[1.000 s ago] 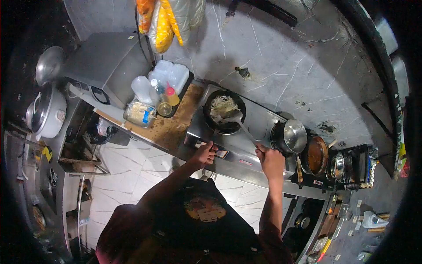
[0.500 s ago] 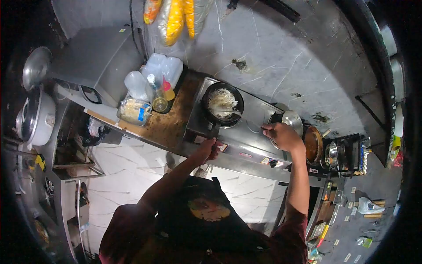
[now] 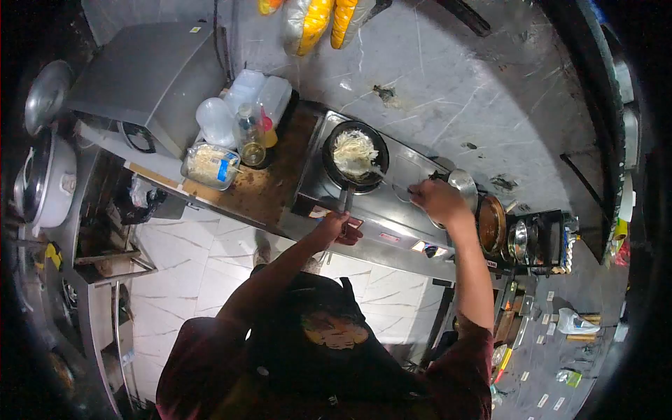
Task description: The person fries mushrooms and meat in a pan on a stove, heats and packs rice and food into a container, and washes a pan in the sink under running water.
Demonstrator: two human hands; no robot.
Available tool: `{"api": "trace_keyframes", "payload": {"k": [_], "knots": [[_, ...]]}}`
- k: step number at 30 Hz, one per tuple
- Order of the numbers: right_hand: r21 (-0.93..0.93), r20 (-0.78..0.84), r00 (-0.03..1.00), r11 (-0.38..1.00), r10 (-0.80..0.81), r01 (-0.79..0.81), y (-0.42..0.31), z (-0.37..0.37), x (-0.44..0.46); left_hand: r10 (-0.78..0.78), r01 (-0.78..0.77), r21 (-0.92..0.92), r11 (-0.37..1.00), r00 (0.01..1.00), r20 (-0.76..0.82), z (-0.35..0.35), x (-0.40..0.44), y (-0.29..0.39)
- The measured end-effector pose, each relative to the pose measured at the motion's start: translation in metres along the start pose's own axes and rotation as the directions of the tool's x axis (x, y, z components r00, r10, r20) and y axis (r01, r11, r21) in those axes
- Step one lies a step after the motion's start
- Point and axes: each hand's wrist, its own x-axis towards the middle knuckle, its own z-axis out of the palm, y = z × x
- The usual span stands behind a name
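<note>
A black pan (image 3: pixel 327 166) sits on the left part of the steel stove (image 3: pixel 413 175), with pale shredded food (image 3: pixel 355 148) inside. My left hand (image 3: pixel 336 229) is closed around the pan's handle (image 3: pixel 346 199), which points towards me. Over the stove, right of the pan, my right hand (image 3: pixel 437 201) is closed on the handle of a metal ladle (image 3: pixel 360 168). The ladle's bowl rests low in the pan against the food, and its thin handle is blurred.
Right of my right hand are a metal pot (image 3: pixel 463 183), a pan of brown sauce (image 3: pixel 492 222) and metal bowls (image 3: pixel 519 240). On the left stand bottles (image 3: pixel 252 143), plastic containers (image 3: pixel 267 94), a food tray (image 3: pixel 210 166) and a grey appliance (image 3: pixel 150 80). Yellow bags (image 3: pixel 313 24) hang above.
The ladle has shifted towards the near right side of the pan, and the food now lies more heaped. My right hand has moved slightly up. The whole view has shifted.
</note>
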Motion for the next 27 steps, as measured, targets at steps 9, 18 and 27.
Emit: {"api": "trace_keyframes", "payload": {"k": [9, 18, 27], "knots": [[-0.001, -0.113, 0.977, 0.983, 0.181, -0.182, -0.017, 0.000, 0.009, -0.014, 0.016, -0.074, 0.997, 1.000, 0.027, -0.009, 0.008, -0.013], [0.032, -0.220, 0.972, 0.997, 0.081, -0.076, -0.033, 0.070, -0.008, 0.044, -0.058, -0.149, 0.987, 0.995, -0.095, 0.004, 0.007, -0.019], [0.143, -0.304, 0.945, 0.987, 0.119, -0.079, -0.016, 0.017, -0.086, -0.064, 0.035, -0.113, 0.993, 0.962, -0.264, 0.005, 0.008, -0.010]]}}
